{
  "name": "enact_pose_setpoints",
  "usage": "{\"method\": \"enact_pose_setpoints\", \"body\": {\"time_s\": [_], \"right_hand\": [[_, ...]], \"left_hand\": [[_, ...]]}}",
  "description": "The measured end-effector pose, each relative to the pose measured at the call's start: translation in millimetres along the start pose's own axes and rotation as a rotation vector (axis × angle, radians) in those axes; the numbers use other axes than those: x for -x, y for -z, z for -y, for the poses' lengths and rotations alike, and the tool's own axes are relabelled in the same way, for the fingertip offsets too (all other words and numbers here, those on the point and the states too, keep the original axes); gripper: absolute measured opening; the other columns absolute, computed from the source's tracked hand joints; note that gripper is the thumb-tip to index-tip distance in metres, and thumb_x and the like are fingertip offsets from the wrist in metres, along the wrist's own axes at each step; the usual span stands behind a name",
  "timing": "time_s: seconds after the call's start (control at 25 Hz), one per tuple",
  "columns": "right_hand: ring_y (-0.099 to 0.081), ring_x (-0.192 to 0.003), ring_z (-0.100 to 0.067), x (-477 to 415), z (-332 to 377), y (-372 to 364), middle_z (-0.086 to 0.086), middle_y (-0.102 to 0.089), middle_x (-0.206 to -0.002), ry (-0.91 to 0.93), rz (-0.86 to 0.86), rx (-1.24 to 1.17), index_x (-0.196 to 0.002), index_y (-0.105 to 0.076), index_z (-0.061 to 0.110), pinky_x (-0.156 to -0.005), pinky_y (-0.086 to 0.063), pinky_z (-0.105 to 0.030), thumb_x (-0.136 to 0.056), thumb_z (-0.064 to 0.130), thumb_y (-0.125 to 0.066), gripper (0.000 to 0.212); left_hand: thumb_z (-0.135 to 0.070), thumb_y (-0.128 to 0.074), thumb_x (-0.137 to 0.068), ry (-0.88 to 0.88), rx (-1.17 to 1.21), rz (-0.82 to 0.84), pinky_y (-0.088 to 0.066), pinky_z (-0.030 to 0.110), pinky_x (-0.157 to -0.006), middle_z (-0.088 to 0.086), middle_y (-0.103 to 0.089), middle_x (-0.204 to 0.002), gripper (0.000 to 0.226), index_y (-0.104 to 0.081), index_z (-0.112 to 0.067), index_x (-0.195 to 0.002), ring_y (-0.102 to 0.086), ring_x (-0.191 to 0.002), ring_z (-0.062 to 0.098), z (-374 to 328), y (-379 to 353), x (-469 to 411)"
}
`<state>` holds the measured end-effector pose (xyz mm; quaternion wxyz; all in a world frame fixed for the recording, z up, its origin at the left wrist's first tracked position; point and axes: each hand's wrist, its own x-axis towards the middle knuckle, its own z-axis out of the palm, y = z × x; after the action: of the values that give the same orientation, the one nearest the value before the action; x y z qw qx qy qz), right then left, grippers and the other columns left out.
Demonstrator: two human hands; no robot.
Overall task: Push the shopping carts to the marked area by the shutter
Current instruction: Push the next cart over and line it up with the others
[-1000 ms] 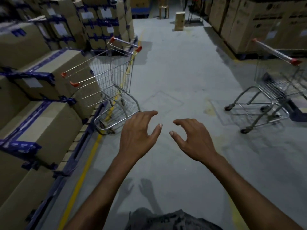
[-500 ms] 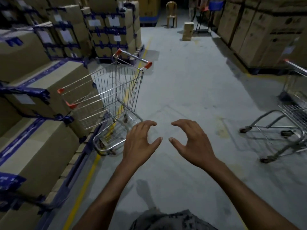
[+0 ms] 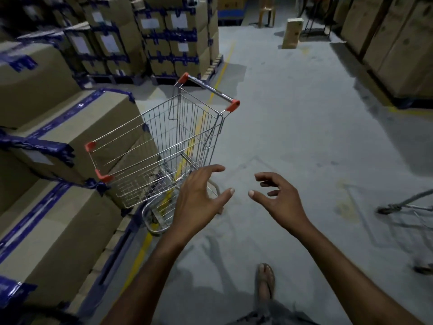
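Note:
A wire shopping cart with orange corner caps stands on the concrete floor against the stacked boxes on the left. Its handle bar points away from me, toward the aisle. My left hand hovers in front of the cart's lower frame, fingers spread, holding nothing. My right hand is beside it over bare floor, fingers curled apart and empty. Only the base and a wheel of a second cart show at the right edge. No shutter or marked area is visible.
Taped cardboard boxes on pallets line the left side, behind a yellow floor line. More large boxes stand at the right. A lone carton and a chair sit far down the aisle. My sandalled foot is below.
I have walked closer to the left cart, which now looks larger and nearer my left hand. The right cart has slid almost out of view. Both hands stay empty.

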<state>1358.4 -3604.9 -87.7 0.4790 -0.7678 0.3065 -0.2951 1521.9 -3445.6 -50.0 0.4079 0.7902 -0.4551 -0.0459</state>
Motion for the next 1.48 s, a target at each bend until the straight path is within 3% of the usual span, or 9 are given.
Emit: {"method": "enact_pose_setpoints", "body": {"time_s": [0.4,0.76,0.92,1.2,1.48], "right_hand": [[-0.062,-0.112,0.0,-222.3,-41.7,26.5,0.023,-0.065,-0.123,0.101,0.17,0.006,-0.118,-0.065,0.04,-0.088,-0.055,-0.03,-0.081,0.036,-0.085,0.043],[-0.061,-0.11,0.001,-367.3,-74.7,46.6,0.024,-0.064,-0.122,0.064,0.165,0.022,-0.117,-0.066,0.039,-0.087,-0.055,-0.03,-0.08,0.033,-0.086,0.043],[-0.061,-0.11,0.001,-431.3,-91.4,32.1,0.024,-0.064,-0.122,0.058,0.199,0.06,-0.118,-0.066,0.037,-0.088,-0.055,-0.03,-0.079,0.033,-0.086,0.044],[-0.06,-0.11,0.002,-536.2,-108.0,-1.8,0.024,-0.063,-0.122,0.049,0.278,0.095,-0.12,-0.066,0.035,-0.087,-0.055,-0.028,-0.08,0.031,-0.085,0.045],[-0.058,-0.111,0.002,-615.6,-127.9,-23.6,0.023,-0.061,-0.124,0.099,0.505,0.086,-0.121,-0.066,0.036,-0.087,-0.052,-0.025,-0.079,0.018,-0.08,0.048]], "left_hand": [[-0.054,-0.072,-0.088,0.129,0.047,-0.068,-0.046,0.039,-0.104,-0.029,-0.055,-0.133,0.044,-0.054,-0.047,-0.127,-0.049,-0.126,-0.001,19.3,-83.2,-182.9],[-0.053,-0.071,-0.088,0.179,-0.027,-0.054,-0.044,0.034,-0.096,-0.025,-0.056,-0.13,0.043,-0.054,-0.045,-0.126,-0.048,-0.121,0.003,38.0,-145.8,-331.7],[-0.056,-0.07,-0.086,0.228,-0.038,-0.062,-0.048,0.036,-0.091,-0.017,-0.059,-0.131,0.045,-0.052,-0.046,-0.126,-0.054,-0.118,0.009,76.0,-170.4,-390.9],[-0.058,-0.062,-0.088,0.264,-0.156,-0.036,-0.048,0.048,-0.099,-0.004,-0.06,-0.133,0.062,-0.049,-0.028,-0.14,-0.056,-0.121,0.02,131.0,-201.7,-471.5],[-0.063,-0.058,-0.092,0.449,-0.249,-0.05,-0.049,0.029,-0.082,-0.011,-0.071,-0.124,0.065,-0.041,-0.031,-0.146,-0.069,-0.109,0.018,131.6,-227.5,-519.9]]}}
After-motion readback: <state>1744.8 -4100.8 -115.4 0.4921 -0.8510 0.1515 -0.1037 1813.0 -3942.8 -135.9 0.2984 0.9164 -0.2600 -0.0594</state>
